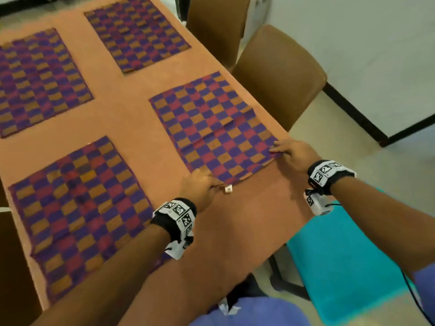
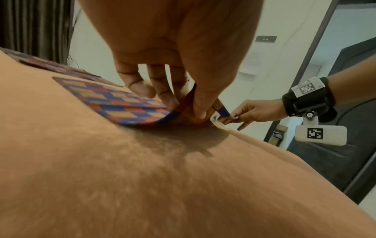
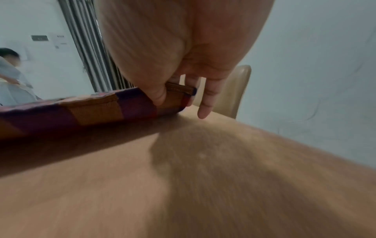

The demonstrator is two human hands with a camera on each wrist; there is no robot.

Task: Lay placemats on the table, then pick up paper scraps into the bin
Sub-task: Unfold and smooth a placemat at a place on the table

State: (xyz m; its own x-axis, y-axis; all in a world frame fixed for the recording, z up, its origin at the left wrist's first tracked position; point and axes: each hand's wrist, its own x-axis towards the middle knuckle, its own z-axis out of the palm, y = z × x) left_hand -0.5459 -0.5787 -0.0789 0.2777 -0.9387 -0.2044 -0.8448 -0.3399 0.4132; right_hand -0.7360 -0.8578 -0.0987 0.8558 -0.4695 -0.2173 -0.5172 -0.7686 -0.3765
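1. The table, covered in orange cloth, carries four checked placemats.
2. The nearest right placemat lies flat except its near edge, lifted slightly.
3. The left hand has its grip pinched on the near left corner, beside a small white tag.
4. The right hand pinches the near right corner.

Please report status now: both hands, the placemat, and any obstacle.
Left hand and right hand each pinch a near corner of the fourth placemat. Near edge lifted, rest flat on table. Three other placemats already laid. No obstacle visible.
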